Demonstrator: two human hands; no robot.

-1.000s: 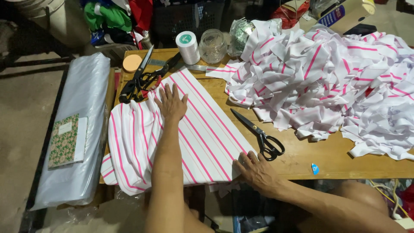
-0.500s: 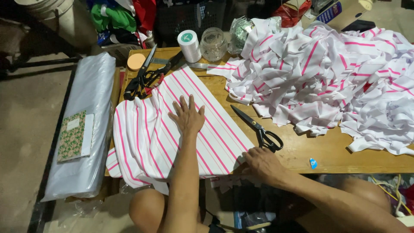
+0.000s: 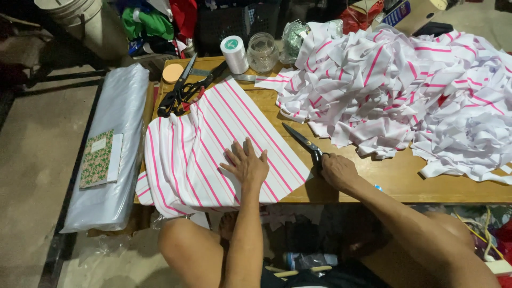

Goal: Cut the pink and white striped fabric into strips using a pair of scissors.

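Note:
A white cloth with pink stripes [image 3: 202, 144] lies spread over the left part of a low wooden table [image 3: 405, 181]. My left hand [image 3: 246, 162] rests flat on it near the front edge, fingers apart. My right hand [image 3: 337, 170] is closed around the handles of black scissors [image 3: 301, 140], whose blades point away to the upper left, just beside the cloth's right edge.
A big heap of cut white-and-pink strips [image 3: 405, 90] fills the table's right half. A second pair of black scissors [image 3: 184, 90], a thread spool [image 3: 234, 53], a glass jar [image 3: 262, 52] and an orange disc [image 3: 172, 73] sit at the back. A plastic-wrapped roll [image 3: 114, 138] with a notebook [image 3: 98, 158] lies at left.
My left hand slid toward me down the striped cloth. My right hand moved from the table's front edge onto the scissors and took hold of their handles.

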